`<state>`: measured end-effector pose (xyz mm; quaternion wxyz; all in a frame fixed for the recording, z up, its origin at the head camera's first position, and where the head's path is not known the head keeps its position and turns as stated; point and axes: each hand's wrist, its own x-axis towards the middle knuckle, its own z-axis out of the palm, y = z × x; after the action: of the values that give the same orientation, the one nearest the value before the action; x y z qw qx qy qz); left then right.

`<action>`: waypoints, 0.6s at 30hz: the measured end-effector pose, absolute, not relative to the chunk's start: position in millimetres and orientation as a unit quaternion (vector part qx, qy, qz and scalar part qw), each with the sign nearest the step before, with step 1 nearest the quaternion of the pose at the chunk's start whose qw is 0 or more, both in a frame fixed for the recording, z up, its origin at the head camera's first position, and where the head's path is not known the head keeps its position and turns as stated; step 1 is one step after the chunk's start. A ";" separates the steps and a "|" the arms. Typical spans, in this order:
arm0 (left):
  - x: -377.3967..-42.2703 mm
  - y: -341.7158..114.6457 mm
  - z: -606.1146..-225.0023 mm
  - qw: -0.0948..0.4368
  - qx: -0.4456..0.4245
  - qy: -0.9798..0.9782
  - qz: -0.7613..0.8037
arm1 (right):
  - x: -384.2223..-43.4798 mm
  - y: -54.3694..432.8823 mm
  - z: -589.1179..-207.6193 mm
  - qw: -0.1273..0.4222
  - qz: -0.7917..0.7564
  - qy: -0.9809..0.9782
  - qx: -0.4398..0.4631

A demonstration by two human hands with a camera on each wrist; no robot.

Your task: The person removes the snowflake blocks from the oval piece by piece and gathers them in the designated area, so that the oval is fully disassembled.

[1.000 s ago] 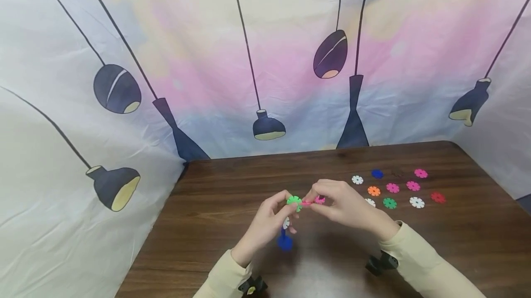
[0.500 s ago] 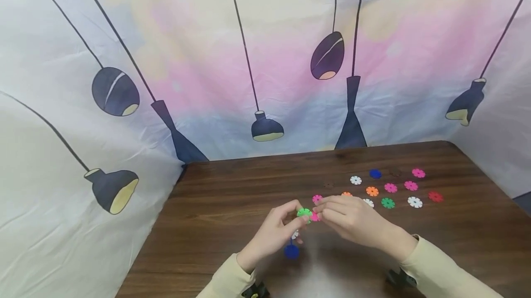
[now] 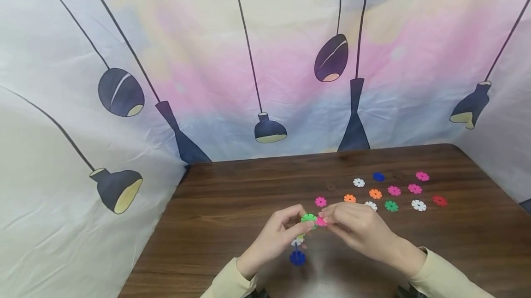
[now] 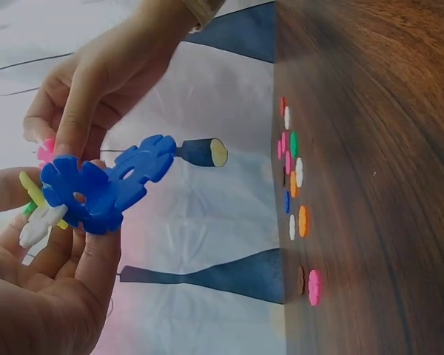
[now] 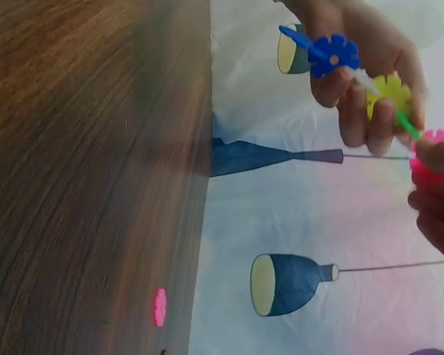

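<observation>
Head view: above the tabletop [image 3: 207,224], fingers of the left hand [image 3: 271,238] clamp a disc chain [image 3: 297,243] by its green disc [image 3: 308,218], apparently to steady it, while fingers of the right hand [image 3: 365,229] pinch the pink disc [image 3: 321,221] at the green one's right edge.

Head view faces forward-down; closer, sideways wrist views share linked discs [image 4: 100,191].
</observation>
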<state>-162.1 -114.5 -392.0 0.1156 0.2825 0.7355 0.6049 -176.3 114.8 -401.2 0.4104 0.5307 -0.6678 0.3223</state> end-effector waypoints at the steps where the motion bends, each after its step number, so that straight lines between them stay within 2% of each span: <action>1: -161.3 -114.1 -392.0 0.114 0.280 0.736 0.605 | -174.1 114.0 -400.8 0.427 0.307 -0.669 0.525; 4: -158.7 -113.9 -392.6 0.119 0.276 0.736 0.607 | -167.9 111.3 -399.8 0.449 0.289 -0.670 0.515; 9: -156.0 -115.0 -394.6 0.134 0.277 0.737 0.602 | -161.2 108.8 -399.6 0.433 0.304 -0.674 0.516; 18: -158.4 -110.5 -392.3 0.113 0.284 0.738 0.602 | -163.3 112.9 -394.1 0.416 0.299 -0.689 0.512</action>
<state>-158.4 -110.5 -392.3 0.1129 0.2839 0.7380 0.6017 -163.3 112.9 -394.1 0.4162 0.5118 -0.6893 0.2995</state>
